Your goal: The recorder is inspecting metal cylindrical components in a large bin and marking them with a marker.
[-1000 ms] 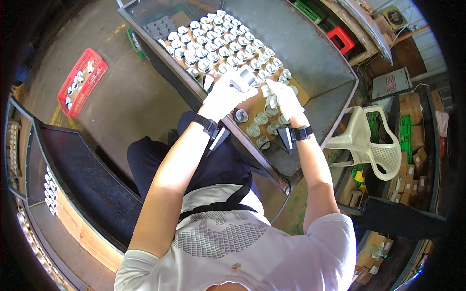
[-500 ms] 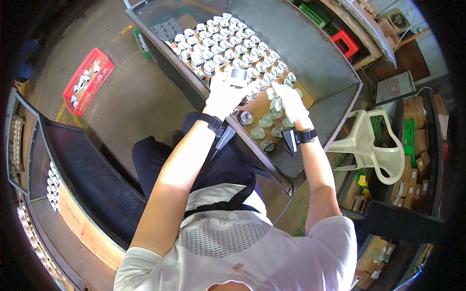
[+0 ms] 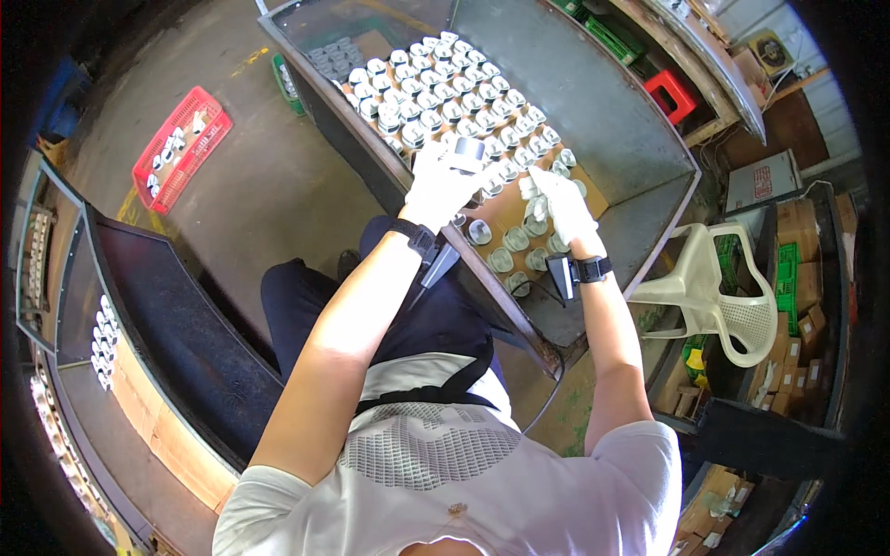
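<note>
Both of my hands wear white gloves. My left hand (image 3: 434, 190) is closed round a metal piston (image 3: 469, 155), its flat grey end facing up, above the near edge of a metal-walled bench. To its right, my right hand (image 3: 567, 211) is held over the bench with the fingers curled and bunched, pointing towards the left hand. What those fingers hold, if anything, I cannot make out. Under and beyond the hands, many silvery pistons (image 3: 451, 110) stand in rows on brown cardboard (image 3: 593, 196). Several more pistons (image 3: 501, 259) stand nearer me, between my two wrists.
Dark metal walls (image 3: 565, 83) enclose the bench's far and right sides. A red crate (image 3: 218, 130) with parts lies on the floor at the left. Right of the bench stands a pale plastic chair (image 3: 700, 278). Another dark bench (image 3: 148, 269) curves along my left.
The view has shifted slightly, so the whole scene sits a little further right and lower. My left hand keeps hold of the piston; both hands stay in nearly the same place over the bench.
</note>
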A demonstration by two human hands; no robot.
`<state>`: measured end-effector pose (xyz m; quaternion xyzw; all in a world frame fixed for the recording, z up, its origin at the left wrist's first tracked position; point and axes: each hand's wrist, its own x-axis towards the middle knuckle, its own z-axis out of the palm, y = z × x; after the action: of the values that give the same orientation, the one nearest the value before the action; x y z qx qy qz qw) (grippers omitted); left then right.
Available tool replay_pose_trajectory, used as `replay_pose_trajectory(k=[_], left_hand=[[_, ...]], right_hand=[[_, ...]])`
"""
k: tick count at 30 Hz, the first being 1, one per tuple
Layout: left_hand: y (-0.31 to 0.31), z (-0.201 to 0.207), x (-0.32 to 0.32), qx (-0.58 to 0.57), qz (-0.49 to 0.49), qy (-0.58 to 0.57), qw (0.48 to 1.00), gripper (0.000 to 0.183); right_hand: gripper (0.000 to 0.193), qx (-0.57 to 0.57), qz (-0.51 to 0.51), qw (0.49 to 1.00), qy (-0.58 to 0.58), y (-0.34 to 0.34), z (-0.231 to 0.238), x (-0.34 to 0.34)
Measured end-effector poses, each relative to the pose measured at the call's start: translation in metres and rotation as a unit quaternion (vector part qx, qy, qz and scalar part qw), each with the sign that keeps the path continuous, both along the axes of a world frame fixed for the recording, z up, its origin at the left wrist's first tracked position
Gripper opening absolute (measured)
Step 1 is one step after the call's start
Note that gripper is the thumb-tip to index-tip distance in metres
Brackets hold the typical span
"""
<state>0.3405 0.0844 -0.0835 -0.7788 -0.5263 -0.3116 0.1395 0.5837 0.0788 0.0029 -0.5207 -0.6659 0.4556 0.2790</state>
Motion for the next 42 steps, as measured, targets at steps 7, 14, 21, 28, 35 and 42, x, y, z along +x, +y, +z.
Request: replay_pose_trajectory(k=[7, 14, 21, 28, 35, 42], left_hand=[[0.006, -0.016, -0.001, -0.064, -0.033, -0.025, 0.997, 0.04], [0.001, -0.005, 0.006, -0.172, -0.048, -0.281, 0.943, 0.019], [-0.002, -0.001, 0.009, -0.156, -0.153, -0.315, 0.924, 0.022], [-0.023, 0.054, 0.021, -0.272, -0.219, -0.626, 0.698, 0.024], [-0.005, 0.022, 0.011, -0.154, -0.219, -0.432, 0.861, 0.027], [-0.027, 0.093, -0.056, -0.248, -0.25, -0.518, 0.78, 0.052]], right_hand=[[0.04, 0.08, 0.044, 0.996, -0.016, 0.022, -0.021, 0.001], [0.038, 0.272, 0.113, 0.941, -0.166, 0.034, -0.011, -0.012], [0.035, 0.218, 0.078, 0.959, -0.162, 0.029, -0.015, -0.017], [0.032, 0.366, 0.097, 0.913, -0.154, 0.039, -0.031, -0.005], [0.03, 0.21, 0.077, 0.956, -0.188, 0.048, -0.012, -0.025], [0.031, 0.195, 0.092, 0.968, -0.127, 0.119, -0.049, -0.059]])
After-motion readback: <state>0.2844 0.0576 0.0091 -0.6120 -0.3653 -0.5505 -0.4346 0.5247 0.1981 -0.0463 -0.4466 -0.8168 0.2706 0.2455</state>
